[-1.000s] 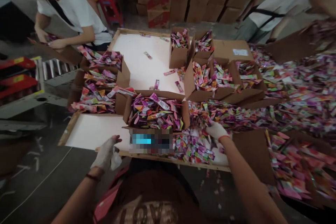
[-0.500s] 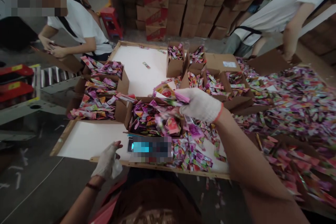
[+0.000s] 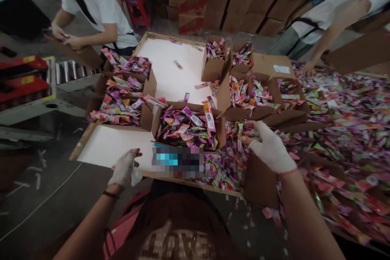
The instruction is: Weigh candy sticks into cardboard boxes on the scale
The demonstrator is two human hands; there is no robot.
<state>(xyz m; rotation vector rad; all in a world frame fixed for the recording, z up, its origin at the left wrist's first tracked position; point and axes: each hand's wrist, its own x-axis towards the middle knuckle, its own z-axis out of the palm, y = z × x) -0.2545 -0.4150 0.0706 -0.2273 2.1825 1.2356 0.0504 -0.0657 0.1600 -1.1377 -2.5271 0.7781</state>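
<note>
A cardboard box (image 3: 222,135) filled with small colourful candy-like packets (image 3: 185,124) stands at the middle of the white table, behind a scale with a lit, blurred display (image 3: 177,162). My right hand (image 3: 269,148), in a white glove with bare fingertips, is just right of that box. Its thumb and fingers are apart over loose packets (image 3: 227,170), and nothing shows gripped in them. Near the front edge, left of the scale, hovers my left hand (image 3: 123,168), gloved too, its fingers loosely bent and apart. Loose white material hangs beside its palm.
Several packet-filled boxes (image 3: 148,115) line the left side, and more (image 3: 230,101) stand at the back right. A large heap of packets (image 3: 359,109) spreads at right. Two co-workers handle cardboard, one at left (image 3: 100,12), one at right (image 3: 332,20). Stacked cartons (image 3: 222,4) stand behind.
My right hand has released its bunch of packets into the middle box and moved right and down to the loose packets. My left hand stays beside the scale. The view has shifted slightly.
</note>
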